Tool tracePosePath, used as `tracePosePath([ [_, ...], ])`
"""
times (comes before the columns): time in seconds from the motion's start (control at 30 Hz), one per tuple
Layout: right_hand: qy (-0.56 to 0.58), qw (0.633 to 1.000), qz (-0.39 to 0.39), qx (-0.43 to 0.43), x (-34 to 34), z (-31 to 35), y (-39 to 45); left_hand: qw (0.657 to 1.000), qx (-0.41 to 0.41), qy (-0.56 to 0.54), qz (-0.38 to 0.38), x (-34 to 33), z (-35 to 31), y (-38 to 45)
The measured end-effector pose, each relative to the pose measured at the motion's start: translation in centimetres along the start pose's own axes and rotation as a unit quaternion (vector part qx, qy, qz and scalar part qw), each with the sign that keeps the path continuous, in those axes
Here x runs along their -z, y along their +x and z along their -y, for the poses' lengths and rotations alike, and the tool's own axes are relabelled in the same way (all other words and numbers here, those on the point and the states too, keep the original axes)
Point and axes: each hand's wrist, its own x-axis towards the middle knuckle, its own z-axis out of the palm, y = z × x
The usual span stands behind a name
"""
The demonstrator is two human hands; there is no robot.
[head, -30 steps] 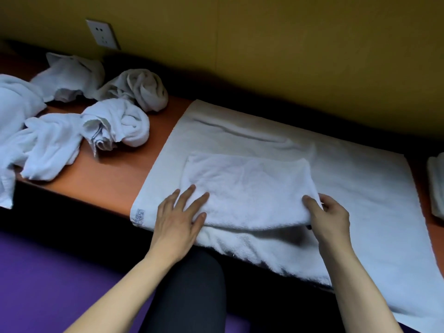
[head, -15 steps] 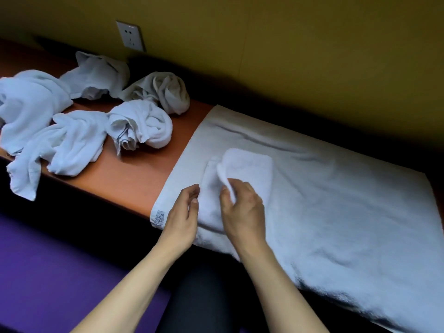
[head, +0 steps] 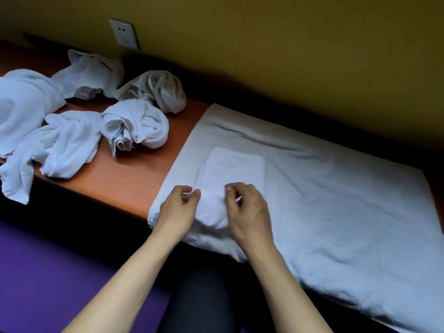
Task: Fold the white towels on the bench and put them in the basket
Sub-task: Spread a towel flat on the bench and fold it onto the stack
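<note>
A small white towel [head: 234, 169], folded into a narrow rectangle, lies on a large white towel [head: 336, 200] spread flat over the orange bench [head: 129, 179]. My left hand [head: 179, 210] is at the small towel's near left edge, thumb and forefinger pinched on the fabric. My right hand [head: 247, 210] is at its near right edge with the fingers curled onto the cloth. The hands hide the towel's near end. Several crumpled white towels [head: 134, 126] lie in a heap on the bench to the left. No basket is in view.
A wall socket [head: 124, 33] sits on the yellow wall behind the bench. Purple floor [head: 48, 272] lies below the bench's front edge. My dark-clad knee [head: 204, 299] is between my forearms. The large towel's near edge hangs over the bench front.
The small towel's right half was carried over to the left, and it now lies as a narrow rectangle. Both hands have come together at its near end. The view shifted left.
</note>
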Motion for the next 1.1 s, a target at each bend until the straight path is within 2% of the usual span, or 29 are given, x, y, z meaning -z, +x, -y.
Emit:
tracePosePath([
  [0.07,-0.034,0.993,-0.062,-0.097,1.2,-2.0,0.5,1.0,0.011,0.008,0.019,-0.3,-0.7,0.0],
  [0.1,-0.039,0.985,-0.052,-0.157,1.8,-2.8,0.6,1.0,0.013,0.01,0.025,-0.6,-0.9,0.0],
  [0.17,0.027,0.966,0.002,-0.255,2.6,-4.0,0.8,0.999,0.024,0.001,0.03,-0.7,-1.5,0.0],
  [0.23,0.12,0.945,0.033,-0.301,2.9,-4.4,1.2,0.997,0.05,-0.048,0.029,-0.8,-2.1,0.1],
  [0.37,0.233,0.917,0.06,-0.317,3.1,-4.3,1.9,0.985,0.078,-0.141,0.064,-1.2,-2.5,0.2],
  [0.6,0.256,0.928,0.001,-0.27,6.4,-5.6,-0.2,0.991,-0.011,-0.114,0.07,-3.5,-3.9,-4.0],
  [0.83,0.269,0.928,-0.047,-0.254,14.1,-9.8,-3.9,0.984,-0.069,-0.113,0.116,-9.5,-6.2,-9.3],
  [1.1,0.26,0.916,-0.154,-0.265,25.2,-18.9,-9.7,0.962,-0.139,-0.075,0.222,-20.8,-10.5,-16.7],
])
